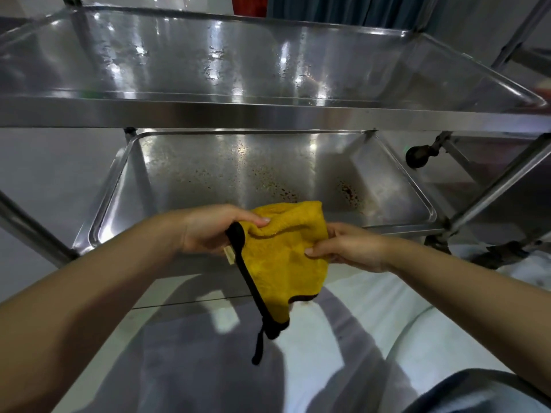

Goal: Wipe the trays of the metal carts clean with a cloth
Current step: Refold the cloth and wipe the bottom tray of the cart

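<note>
While a spotted lower tray (208, 174) sits under the top tray (268, 70), my left hand (205, 231) and right hand (354, 248) both pinch the cloth (277, 257) before it.

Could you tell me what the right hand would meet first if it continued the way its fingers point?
Probably the yellow black-edged cloth that the right hand already pinches, then the left hand beyond.

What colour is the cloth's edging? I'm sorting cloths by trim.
Black, around the yellow cloth, seen in the head view.
</note>
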`<act>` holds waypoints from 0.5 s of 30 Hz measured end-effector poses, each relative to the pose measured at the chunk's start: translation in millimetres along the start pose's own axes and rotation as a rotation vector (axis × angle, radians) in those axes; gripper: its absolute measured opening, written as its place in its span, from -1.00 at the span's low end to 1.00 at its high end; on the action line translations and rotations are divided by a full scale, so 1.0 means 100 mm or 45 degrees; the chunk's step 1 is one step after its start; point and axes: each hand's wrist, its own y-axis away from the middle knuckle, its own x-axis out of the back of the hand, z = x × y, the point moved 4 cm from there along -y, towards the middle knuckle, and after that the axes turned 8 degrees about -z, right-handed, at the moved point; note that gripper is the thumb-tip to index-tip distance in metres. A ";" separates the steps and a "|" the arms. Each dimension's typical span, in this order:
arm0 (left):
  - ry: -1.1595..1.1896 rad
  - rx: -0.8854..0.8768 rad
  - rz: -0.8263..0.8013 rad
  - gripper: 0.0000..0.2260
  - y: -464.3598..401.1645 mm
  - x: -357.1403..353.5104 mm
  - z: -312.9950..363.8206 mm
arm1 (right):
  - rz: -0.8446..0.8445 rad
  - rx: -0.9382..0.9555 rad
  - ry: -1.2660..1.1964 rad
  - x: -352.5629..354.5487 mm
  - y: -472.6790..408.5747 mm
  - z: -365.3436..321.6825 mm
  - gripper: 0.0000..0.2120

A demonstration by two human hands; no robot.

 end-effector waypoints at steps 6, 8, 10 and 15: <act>-0.303 -0.050 0.125 -0.56 0.03 0.16 -0.07 | 0.079 -0.113 0.185 0.01 0.06 0.10 -0.59; -0.401 -0.095 0.077 -0.63 0.02 0.13 -0.06 | 0.151 -0.080 0.175 0.02 0.07 0.09 -0.62; -0.446 -0.176 0.047 -0.66 0.02 0.09 -0.01 | 0.278 -0.013 0.088 0.06 0.08 0.04 -0.65; -0.795 -0.388 0.139 -0.85 -0.02 -0.02 0.10 | 0.552 0.004 -0.048 0.23 0.10 -0.03 -0.77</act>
